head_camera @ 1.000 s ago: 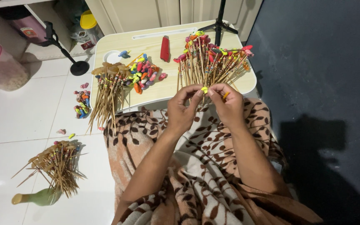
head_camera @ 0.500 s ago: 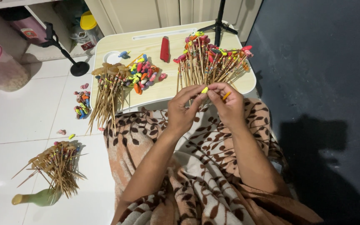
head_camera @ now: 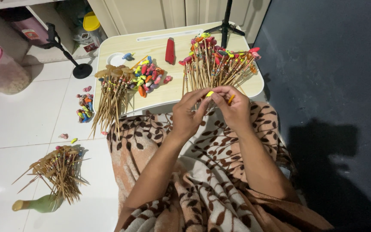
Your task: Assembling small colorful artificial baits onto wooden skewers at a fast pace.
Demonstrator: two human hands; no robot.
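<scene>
small yellow piece [head_camera: 210, 93] pinched between left hand [head_camera: 188, 115] fingertips, above lap, near table [head_camera: 159, 96] edge. right hand [head_camera: 235, 111] fingers closed on orange stick [head_camera: 231, 99] (thin one). finished sticks bundle [head_camera: 217, 64] behind, on table.

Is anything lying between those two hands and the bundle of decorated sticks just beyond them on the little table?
Nothing visible. The left hand and right hand pinch a small yellow piece right at the near ends of the decorated sticks on the table.
</scene>
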